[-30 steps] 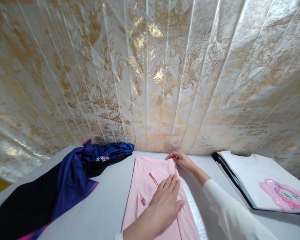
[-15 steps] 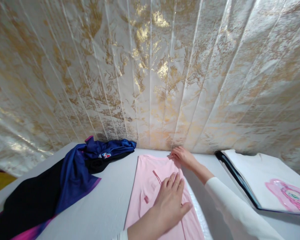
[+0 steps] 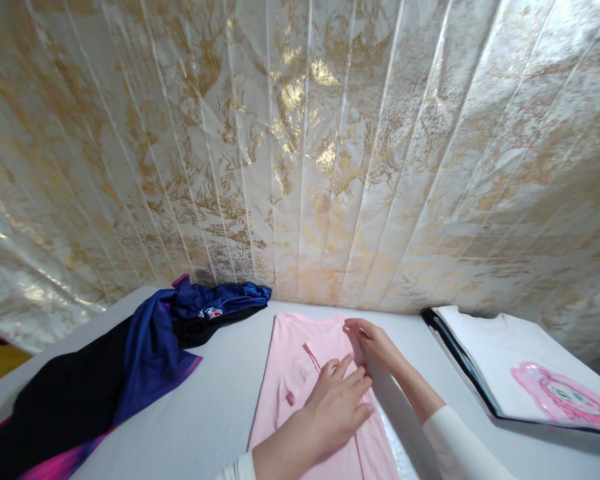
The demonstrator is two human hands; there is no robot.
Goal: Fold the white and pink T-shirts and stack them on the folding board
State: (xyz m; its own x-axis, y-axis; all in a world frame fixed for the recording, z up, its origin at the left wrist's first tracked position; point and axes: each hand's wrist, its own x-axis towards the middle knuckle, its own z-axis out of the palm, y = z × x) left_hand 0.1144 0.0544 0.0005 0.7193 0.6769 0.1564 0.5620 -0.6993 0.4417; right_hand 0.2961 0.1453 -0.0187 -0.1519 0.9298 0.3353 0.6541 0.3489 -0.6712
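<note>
A pink long-sleeved top (image 3: 300, 333) lies folded lengthwise on the white-covered table, its neckline toward the wall. My left hand (image 3: 330, 403) rests palm down over its middle, fingers slightly bent and apart. At the top's upper right edge is my right hand (image 3: 377, 347); its fingertips touch the fabric near the shoulder, with a gap between the outstretched finger and the lower digits. A small dark pink tag (image 3: 290, 399) shows on the top, left of my left hand.
On the left lies a rumpled blue and black garment (image 3: 150, 353) with pink edging. Folded clothes with a white printed shirt (image 3: 510, 353) uppermost are stacked at right. A shiny gold-patterned wall covering (image 3: 300, 167) rises behind the white table surface (image 3: 220, 393).
My right hand has moved down from the top's far right corner along its edge. My left hand stays on the top, its fingers now more bent and spread.
</note>
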